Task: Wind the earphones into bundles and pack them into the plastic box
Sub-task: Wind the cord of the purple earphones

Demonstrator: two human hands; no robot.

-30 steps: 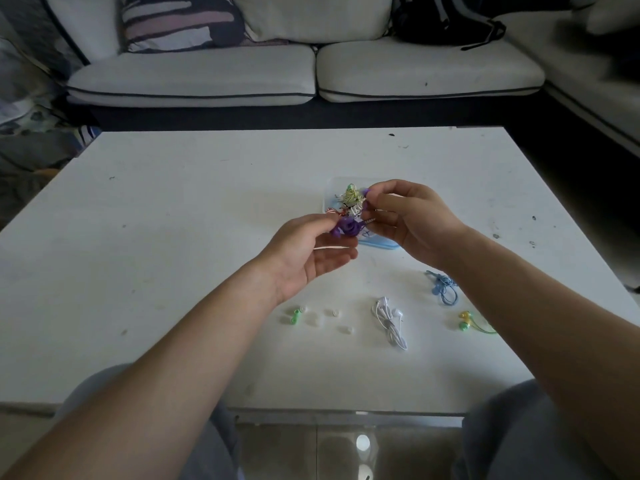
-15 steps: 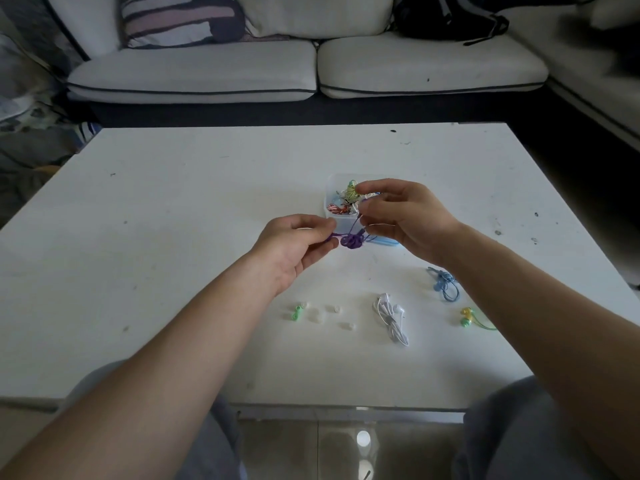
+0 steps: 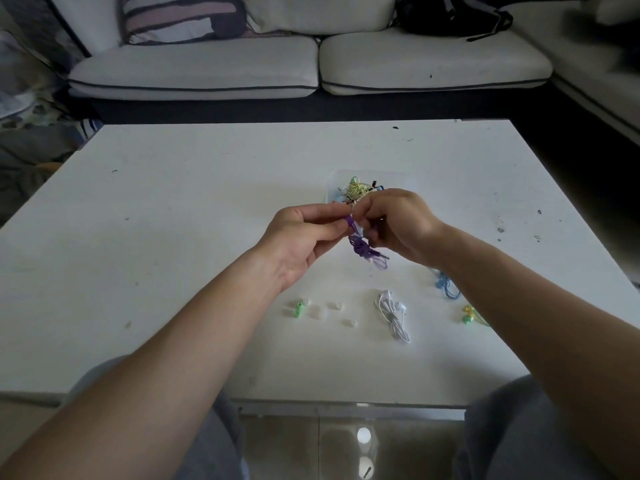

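Both hands pinch purple earphones [image 3: 360, 245], bundle hanging downward.

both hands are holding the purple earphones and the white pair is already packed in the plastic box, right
Not quite. The white pair is not in the plastic box; in the head view it lies on the table, nearer the person than the box. The rest holds: the left hand and right hand both hold the purple earphones.

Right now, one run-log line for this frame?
step: winding purple earphones | left hand: pinches one end | right hand: grips them | plastic box: bundles inside | unpacked on table: white earphones, blue earphones, yellow earphones
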